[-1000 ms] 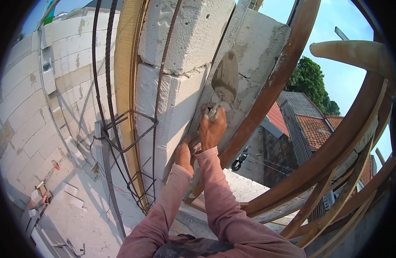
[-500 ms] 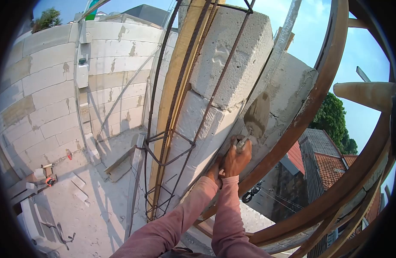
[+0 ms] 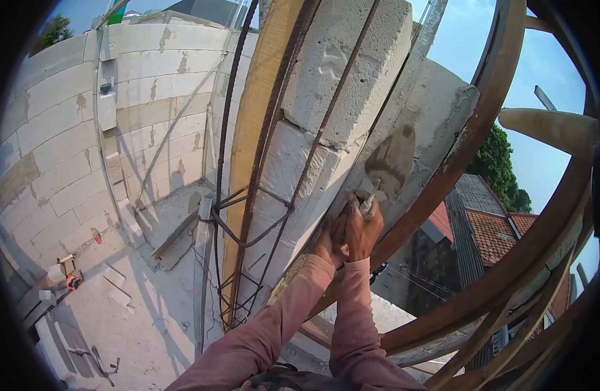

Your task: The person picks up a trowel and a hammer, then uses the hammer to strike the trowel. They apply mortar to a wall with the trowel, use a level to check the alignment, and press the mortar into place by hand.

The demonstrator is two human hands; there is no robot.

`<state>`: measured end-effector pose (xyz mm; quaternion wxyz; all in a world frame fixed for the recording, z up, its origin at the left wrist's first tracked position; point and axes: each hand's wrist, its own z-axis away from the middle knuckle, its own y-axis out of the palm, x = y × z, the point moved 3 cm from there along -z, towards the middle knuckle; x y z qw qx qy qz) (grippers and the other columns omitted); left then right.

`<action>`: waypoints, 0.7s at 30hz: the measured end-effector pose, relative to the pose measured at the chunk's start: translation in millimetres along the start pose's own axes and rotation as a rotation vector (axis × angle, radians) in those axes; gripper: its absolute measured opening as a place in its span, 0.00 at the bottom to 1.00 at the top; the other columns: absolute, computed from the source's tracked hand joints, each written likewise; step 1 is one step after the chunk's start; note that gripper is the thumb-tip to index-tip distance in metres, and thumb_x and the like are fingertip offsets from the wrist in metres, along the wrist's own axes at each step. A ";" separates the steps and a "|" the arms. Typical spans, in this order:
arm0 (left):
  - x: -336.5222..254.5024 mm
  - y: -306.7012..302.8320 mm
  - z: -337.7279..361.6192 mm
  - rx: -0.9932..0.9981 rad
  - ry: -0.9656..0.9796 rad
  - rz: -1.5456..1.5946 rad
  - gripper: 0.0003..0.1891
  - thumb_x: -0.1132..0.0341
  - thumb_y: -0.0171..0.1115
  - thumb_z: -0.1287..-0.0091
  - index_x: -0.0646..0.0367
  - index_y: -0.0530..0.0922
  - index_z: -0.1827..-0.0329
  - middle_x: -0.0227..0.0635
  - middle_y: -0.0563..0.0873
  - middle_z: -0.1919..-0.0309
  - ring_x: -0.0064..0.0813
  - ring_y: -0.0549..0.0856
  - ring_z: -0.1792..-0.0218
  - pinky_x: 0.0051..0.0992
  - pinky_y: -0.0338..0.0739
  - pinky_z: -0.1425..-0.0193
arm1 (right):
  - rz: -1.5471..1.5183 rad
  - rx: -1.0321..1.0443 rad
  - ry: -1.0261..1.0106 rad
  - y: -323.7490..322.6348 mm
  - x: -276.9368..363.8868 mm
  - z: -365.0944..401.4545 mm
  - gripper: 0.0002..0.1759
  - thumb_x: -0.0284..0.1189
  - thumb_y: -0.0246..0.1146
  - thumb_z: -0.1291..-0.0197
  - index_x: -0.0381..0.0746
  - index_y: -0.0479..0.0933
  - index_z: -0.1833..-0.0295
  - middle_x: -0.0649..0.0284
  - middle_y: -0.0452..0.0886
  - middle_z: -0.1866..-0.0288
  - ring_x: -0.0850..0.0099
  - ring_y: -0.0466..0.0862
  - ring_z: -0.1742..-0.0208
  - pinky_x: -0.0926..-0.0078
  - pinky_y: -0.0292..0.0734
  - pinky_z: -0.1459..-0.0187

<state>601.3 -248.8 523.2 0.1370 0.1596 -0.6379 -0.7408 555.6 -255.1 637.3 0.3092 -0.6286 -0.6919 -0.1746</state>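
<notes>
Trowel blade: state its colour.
The trowel blade is grey-brown, smeared with mortar; best seen in the head view.

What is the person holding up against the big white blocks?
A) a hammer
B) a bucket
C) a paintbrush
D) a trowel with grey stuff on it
D: the right hand grips the handle of a trowel, and its flat blade, smeared with grey mortar, lies against the block wall.
</notes>
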 end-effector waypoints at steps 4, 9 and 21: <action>1.2 -9.2 -16.4 0.029 -0.060 0.155 0.27 0.41 0.60 0.23 0.47 0.77 0.31 0.19 0.82 0.29 0.25 0.83 0.40 0.36 0.79 0.39 | -0.165 -0.015 0.090 -17.4 3.3 12.2 0.15 0.36 0.71 0.28 0.33 0.81 0.53 0.64 0.85 0.67 0.75 0.81 0.66 0.75 0.76 0.62; -5.9 -3.4 1.3 0.066 -0.085 0.113 0.23 0.44 0.63 0.23 0.44 0.77 0.33 0.11 0.83 0.31 0.20 0.83 0.48 0.33 0.81 0.47 | -0.074 -0.097 0.139 -54.5 -6.2 30.0 0.17 0.40 0.68 0.26 0.36 0.80 0.54 0.68 0.81 0.70 0.82 0.77 0.73 0.81 0.72 0.70; -5.1 -12.3 -0.5 0.105 -0.105 0.187 0.33 0.47 0.68 0.27 0.42 0.68 0.23 0.14 0.82 0.29 0.28 0.86 0.49 0.37 0.82 0.48 | -0.245 -0.137 0.055 -100.1 14.6 39.7 0.25 0.49 0.56 0.19 0.34 0.75 0.42 0.54 0.86 0.46 0.68 0.84 0.45 0.64 0.79 0.37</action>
